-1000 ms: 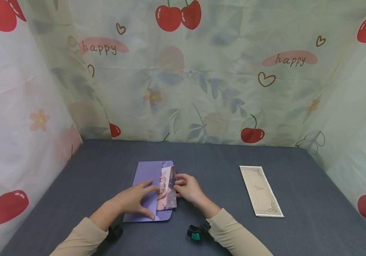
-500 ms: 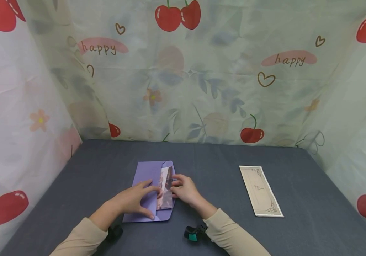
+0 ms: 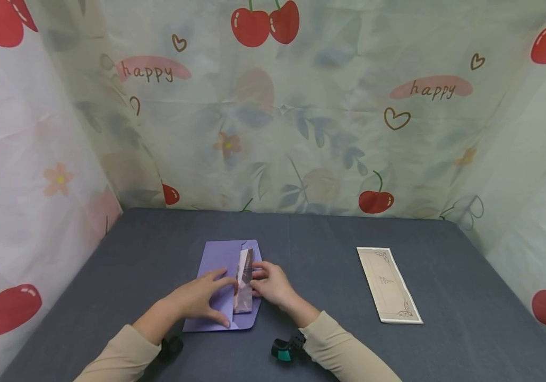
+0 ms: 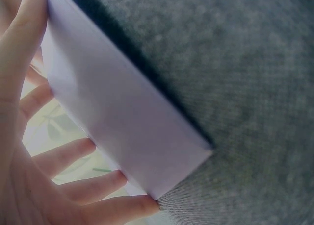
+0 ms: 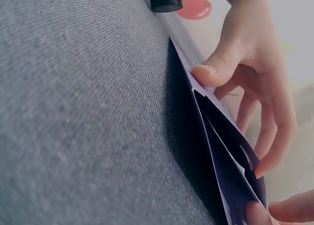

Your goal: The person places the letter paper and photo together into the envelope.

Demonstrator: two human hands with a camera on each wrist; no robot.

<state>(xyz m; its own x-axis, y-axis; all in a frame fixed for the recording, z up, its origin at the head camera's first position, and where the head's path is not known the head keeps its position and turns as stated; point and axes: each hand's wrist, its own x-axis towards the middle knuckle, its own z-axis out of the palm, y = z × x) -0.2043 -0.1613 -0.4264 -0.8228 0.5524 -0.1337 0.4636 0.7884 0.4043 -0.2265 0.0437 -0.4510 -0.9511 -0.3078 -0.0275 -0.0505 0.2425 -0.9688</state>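
A purple envelope (image 3: 220, 254) lies on the dark table with its mouth to the right. My left hand (image 3: 196, 300) rests over it with fingers spread, thumb on the near part and index fingertip by the mouth edge. In the left wrist view, several fingertips touch the side of the envelope (image 4: 113, 97). A picture card (image 3: 243, 286) with a pinkish print sits partly inside the mouth, its left part hidden under the front panel. At the card's right edge, my right hand (image 3: 273, 284) pinches it between thumb and fingers. The right wrist view shows the mouth gaping around the card (image 5: 239, 168).
To the right lies a long beige card (image 3: 388, 286) with white borders and ornamental corners. A black wrist device with a teal patch (image 3: 283, 354) hangs beneath the right wrist. Printed curtains (image 3: 282, 132) stand behind and on both sides of the table (image 3: 320, 249).
My right hand has moved left, sliding the picture card further into the envelope, so less of its picture shows. The left hand and the envelope have stayed in place.
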